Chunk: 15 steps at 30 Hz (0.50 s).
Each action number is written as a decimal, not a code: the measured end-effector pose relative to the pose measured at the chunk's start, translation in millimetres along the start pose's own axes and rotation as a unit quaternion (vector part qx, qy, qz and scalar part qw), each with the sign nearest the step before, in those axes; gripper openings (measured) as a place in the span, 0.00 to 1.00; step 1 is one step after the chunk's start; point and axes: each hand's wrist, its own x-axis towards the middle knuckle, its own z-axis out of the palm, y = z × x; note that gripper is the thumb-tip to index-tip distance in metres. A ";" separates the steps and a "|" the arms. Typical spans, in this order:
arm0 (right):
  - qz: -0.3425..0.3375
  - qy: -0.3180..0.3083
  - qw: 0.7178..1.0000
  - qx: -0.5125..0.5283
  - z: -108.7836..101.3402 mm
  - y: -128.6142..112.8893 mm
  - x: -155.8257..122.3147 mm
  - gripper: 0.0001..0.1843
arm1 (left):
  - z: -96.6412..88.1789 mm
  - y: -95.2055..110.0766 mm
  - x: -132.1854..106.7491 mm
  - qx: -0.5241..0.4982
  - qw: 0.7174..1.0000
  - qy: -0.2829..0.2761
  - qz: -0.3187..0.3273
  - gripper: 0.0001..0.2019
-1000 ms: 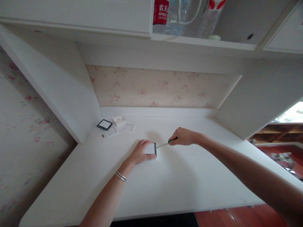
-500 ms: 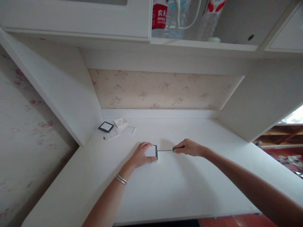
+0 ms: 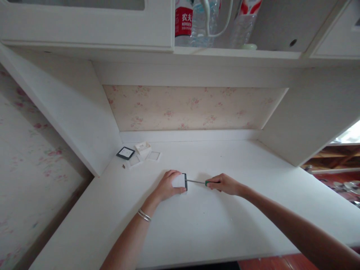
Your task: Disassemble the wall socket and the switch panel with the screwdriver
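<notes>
Betw. the two hands, on white tabletop (image 3: 213, 228): 1 squarish white block (image 3: 178, 180), dark strip (image 3: 186, 182) along the end facing the right hand (image 3: 225, 183). Left hand (image 3: 167, 185) is grasping block from the left, thumb on near side, fingers over far side, prob. bracing it against pressure from the right. Right hand is clasping 1 screwdriver (image 3: 196, 182) by its handle (image 3: 207, 183), shaft pointing twd. left hand, tip apparently meeting dark strip (exact contact too small to tell); grip is prob. sitting well back to leave the tip in sight.

Beyond left hand & off to its left, loose pcs. are lying grouped, presumably out of both hands' way: 1 dark-framed panel (image 3: 125, 153), 1 hollow white box (image 3: 143, 148), 2 thin white frames (image 3: 159, 155), brownish bits (image 3: 123, 166) (type unclear).

Materials: block, box & frames are looking like smooth plastic, corners square; shaft slim, straight, metallic; handle green & dark. Behind left hand, on wrist: 1 silvery bangle (image 3: 144, 215), rounded.
</notes>
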 end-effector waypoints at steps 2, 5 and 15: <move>-0.004 0.002 1.000 -0.014 1.3 -0.3 -0.2 0.25 | -0.2 -0.6 0.4 -0.002 1.000 -0.001 0.004 0.32; -0.038 0.006 0.995 -0.095 -4.5 -13.1 -3.5 0.23 | -1.4 -1.3 1.3 -0.012 1.000 -0.010 -0.002 0.33; -0.064 0.066 0.892 -0.442 -40.8 -76.9 -8.3 0.18 | -17.9 -5.2 -1.5 -0.055 0.994 -0.097 -0.018 0.32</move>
